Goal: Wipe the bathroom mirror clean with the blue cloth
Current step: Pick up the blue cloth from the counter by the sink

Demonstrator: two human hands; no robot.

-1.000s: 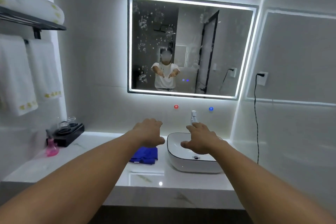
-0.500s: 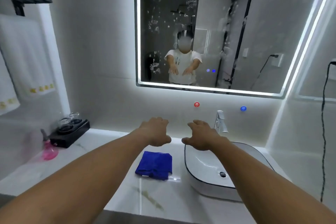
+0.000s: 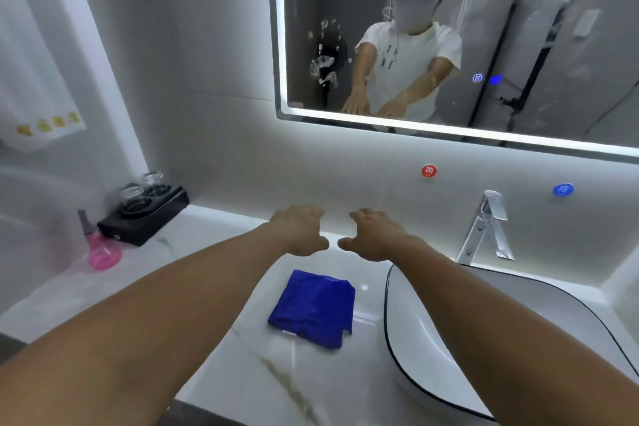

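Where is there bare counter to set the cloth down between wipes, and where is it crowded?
Bare countertop lies between the black tray and the blue cloth, and in front of the cloth. Crowded: the left corner with tray and pink bottle; the basin and faucet fill the right.

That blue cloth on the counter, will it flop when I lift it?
Likely floppy: the blue cloth lies folded, with soft wrinkles. Probably light, since it looks thin. It may unfold when lifted; its layers sit loose.
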